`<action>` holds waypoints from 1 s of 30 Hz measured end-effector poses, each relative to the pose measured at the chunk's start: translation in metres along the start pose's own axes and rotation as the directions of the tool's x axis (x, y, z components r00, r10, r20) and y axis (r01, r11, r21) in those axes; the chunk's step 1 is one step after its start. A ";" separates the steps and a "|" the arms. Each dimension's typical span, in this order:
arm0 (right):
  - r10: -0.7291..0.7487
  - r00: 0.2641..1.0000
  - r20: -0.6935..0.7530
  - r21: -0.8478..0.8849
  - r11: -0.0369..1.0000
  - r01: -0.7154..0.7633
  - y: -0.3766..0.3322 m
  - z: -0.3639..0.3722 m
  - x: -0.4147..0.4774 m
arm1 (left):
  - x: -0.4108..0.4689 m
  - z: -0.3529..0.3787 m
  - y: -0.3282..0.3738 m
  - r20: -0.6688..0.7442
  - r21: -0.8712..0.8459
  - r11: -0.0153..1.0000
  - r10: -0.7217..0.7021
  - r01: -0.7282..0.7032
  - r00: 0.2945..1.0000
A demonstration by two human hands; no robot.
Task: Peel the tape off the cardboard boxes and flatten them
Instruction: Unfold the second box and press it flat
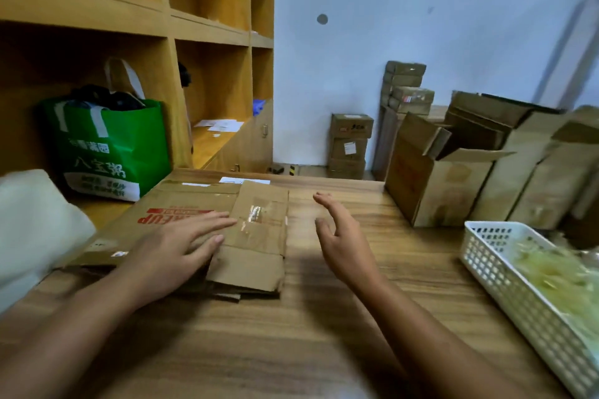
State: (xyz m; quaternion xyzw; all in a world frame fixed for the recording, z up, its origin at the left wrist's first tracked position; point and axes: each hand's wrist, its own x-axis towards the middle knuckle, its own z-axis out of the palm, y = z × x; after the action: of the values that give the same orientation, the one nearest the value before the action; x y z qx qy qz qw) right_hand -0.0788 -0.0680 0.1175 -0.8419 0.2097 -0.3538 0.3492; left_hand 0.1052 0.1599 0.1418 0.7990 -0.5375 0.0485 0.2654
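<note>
Flattened boxes under left hand

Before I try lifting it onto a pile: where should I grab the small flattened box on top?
Probably the small flattened box's right edge, coming from the right with the free right hand. That edge faces bare table, while the left hand covers its left side. Being flat, it suits a thumb-over, fingers-under pinch.

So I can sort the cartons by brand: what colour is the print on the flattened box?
Red, on the flattened box, head view.

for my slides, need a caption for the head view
Left hand presses flattened cardboard boxes on a wooden table; right hand hovers open beside them.
</note>
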 end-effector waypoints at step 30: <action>-0.018 0.996 0.089 -0.854 0.513 0.086 0.021 -0.250 -0.147 | -0.055 0.161 0.161 0.202 -0.134 0.985 0.136 -0.110 0.970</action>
State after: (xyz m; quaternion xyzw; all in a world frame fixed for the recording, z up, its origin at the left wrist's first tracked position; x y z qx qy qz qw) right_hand -0.3637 -0.1036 0.1629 -0.9221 0.3195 -0.1859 -0.1147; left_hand -0.0940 0.0842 0.0443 0.7471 -0.6130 -0.0528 0.2516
